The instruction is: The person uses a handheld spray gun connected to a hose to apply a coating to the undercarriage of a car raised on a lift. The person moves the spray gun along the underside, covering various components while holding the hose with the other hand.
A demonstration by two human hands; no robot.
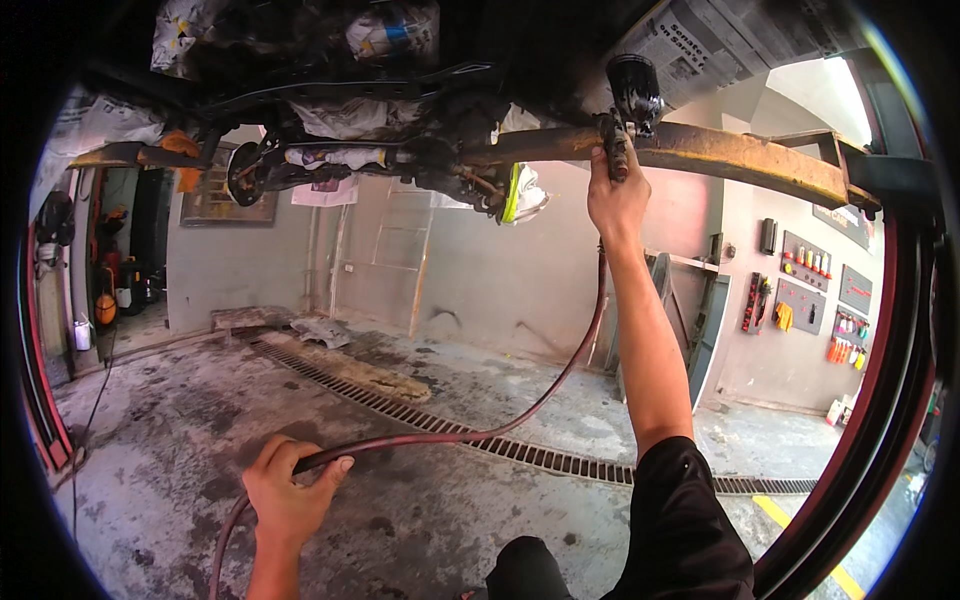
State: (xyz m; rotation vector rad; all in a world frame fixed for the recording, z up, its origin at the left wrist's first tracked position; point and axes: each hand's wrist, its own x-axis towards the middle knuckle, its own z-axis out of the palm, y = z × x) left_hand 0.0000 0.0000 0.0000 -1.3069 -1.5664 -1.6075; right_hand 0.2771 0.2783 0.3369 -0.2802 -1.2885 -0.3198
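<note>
Raised overhead, my right hand (618, 205) is closed around the handle of a spray gun (616, 150) with a black-smeared cup (634, 85) on top. The gun is up near the underside of a lifted vehicle (430, 100), by a worn yellow lift arm (740, 163). A dark red air hose (440, 437) hangs from below that hand and sags down to the left. Low on the left, my left hand (290, 495) grips the hose, thumb along it. The hose runs on past this hand to the lower edge. Newspaper (715, 50) covers part of the surface beside the gun.
A red and black lift post (885, 410) stands close on the right. Across the stained floor runs a slotted drain grate (540, 455), with a flat board (375, 375) lying beside it. Tool panels (805, 265) hang on the right wall. A ladder-like frame (405, 255) leans at the back.
</note>
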